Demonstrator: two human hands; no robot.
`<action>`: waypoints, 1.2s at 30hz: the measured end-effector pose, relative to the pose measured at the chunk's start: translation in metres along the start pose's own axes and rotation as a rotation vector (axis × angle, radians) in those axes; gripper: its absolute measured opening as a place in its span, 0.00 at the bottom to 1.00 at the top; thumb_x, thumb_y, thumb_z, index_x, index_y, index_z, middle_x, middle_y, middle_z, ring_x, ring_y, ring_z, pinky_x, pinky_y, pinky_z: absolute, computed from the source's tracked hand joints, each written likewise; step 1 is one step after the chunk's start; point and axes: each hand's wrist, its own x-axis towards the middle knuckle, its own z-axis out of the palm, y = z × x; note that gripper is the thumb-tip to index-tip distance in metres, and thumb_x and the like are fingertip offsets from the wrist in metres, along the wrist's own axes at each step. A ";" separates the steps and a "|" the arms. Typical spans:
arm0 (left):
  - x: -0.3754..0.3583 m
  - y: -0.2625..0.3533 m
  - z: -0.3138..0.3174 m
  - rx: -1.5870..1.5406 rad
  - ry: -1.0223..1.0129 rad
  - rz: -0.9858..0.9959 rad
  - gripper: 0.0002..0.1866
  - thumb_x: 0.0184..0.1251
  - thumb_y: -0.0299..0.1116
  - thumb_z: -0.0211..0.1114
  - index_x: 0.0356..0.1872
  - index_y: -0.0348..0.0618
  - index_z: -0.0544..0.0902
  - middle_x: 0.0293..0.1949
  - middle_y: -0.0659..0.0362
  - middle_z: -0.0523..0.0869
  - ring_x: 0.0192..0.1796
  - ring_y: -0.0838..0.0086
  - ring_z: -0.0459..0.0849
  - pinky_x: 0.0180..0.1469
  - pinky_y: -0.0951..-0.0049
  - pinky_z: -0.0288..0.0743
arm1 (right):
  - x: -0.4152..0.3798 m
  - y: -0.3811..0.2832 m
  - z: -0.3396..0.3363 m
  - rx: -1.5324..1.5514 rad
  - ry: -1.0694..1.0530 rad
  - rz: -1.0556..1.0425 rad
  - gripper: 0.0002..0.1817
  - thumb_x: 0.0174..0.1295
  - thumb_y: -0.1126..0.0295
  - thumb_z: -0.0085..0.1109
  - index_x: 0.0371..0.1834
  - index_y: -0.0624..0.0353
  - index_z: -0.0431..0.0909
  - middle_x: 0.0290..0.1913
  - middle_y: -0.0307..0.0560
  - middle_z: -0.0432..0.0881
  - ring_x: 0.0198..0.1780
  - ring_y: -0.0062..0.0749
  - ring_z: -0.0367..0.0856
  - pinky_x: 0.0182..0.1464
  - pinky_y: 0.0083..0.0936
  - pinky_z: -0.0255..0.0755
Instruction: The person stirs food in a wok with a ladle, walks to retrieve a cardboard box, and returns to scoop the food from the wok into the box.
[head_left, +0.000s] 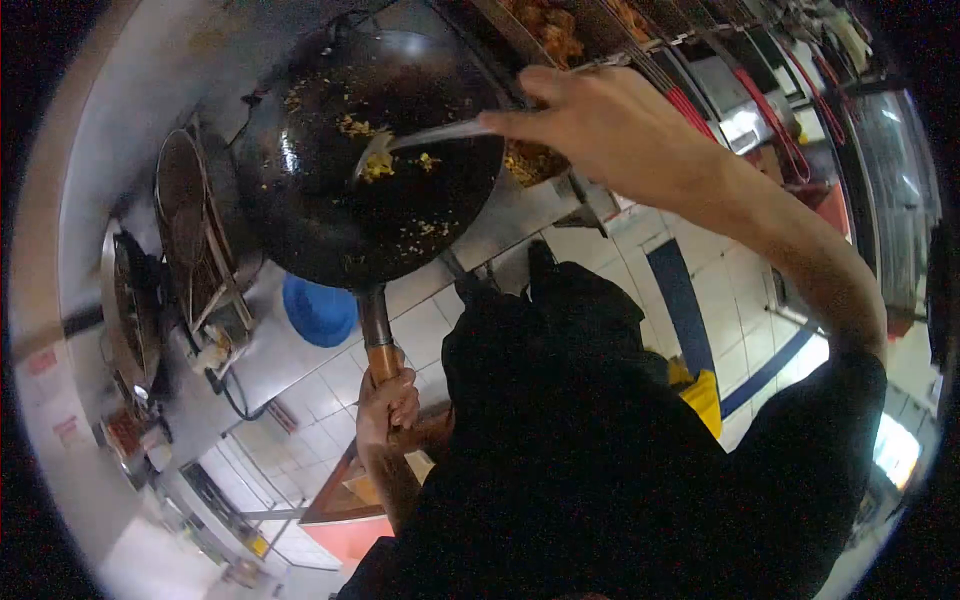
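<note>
A large dark wok point(330, 220) fills the upper middle of the view, with small yellow and pale bits of food point(378, 165) scattered inside. My left hand point(388, 400) is closed round its wooden handle point(380, 345), below the pan. From the right, my right hand point(590, 125) reaches over the wok's rim with its fingers closed on a metal spoon point(440, 133). The spoon's head touches the yellow food in the wok.
Left of the wok are a round strainer point(182, 195) and another pan point(135, 310). A blue bowl point(320, 310) sits below the wok. Food trays point(560, 35) and red-handled tools point(770, 110) are at the upper right.
</note>
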 end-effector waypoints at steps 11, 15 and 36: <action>0.001 -0.009 0.011 -0.004 0.016 -0.003 0.16 0.67 0.26 0.66 0.51 0.43 0.71 0.26 0.64 0.74 0.16 0.83 0.67 0.18 0.76 0.63 | 0.024 -0.014 0.033 -0.060 -0.016 0.049 0.31 0.61 0.74 0.61 0.71 0.48 0.74 0.50 0.54 0.76 0.34 0.42 0.89 0.36 0.34 0.86; 0.001 -0.006 0.008 -0.026 -0.014 0.009 0.15 0.67 0.26 0.66 0.50 0.42 0.70 0.25 0.64 0.74 0.15 0.82 0.67 0.18 0.76 0.64 | -0.011 -0.024 0.013 0.178 -0.069 0.079 0.32 0.61 0.76 0.60 0.72 0.49 0.73 0.49 0.52 0.76 0.35 0.44 0.88 0.37 0.36 0.86; 0.012 -0.009 -0.022 0.188 -0.025 0.041 0.16 0.65 0.25 0.65 0.50 0.45 0.70 0.26 0.65 0.75 0.15 0.82 0.67 0.18 0.76 0.64 | -0.025 0.008 -0.034 0.458 -0.168 0.367 0.21 0.67 0.61 0.63 0.61 0.54 0.83 0.30 0.55 0.85 0.35 0.38 0.87 0.42 0.35 0.81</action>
